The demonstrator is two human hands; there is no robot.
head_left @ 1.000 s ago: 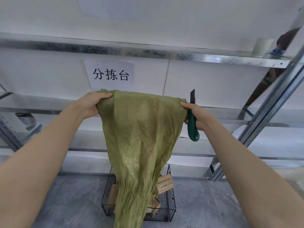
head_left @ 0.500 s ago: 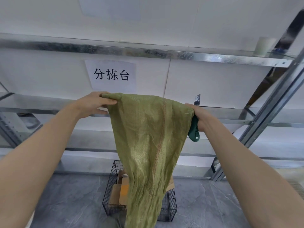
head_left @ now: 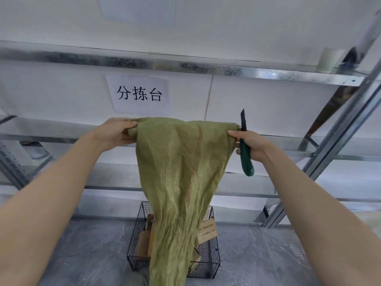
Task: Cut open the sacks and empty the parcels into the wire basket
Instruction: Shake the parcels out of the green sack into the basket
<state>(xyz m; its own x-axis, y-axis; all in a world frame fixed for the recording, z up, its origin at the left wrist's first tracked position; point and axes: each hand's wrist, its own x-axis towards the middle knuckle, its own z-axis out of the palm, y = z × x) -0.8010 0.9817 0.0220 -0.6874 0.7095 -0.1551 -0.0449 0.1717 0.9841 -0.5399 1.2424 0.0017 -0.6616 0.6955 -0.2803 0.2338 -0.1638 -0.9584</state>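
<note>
Arms outstretched, left hand (head_left: pixel 117 133) tight on sack (head_left: pixel 181 172), right hand (head_left: pixel 250 144) on sack plus knife (head_left: pixel 247 166).

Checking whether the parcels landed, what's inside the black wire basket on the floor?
Visible inside the black wire basket are brown cardboard parcels, one labelled on the right. The limp green woven sack covers the basket's middle, so anything there is hidden.

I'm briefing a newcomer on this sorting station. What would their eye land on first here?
A limp green sack hangs mid-frame, held up by its top corners between the left hand and the right hand, which also grips a green utility knife, blade pointing up. Beneath it on the grey floor stands the wire basket holding cardboard parcels.
</note>
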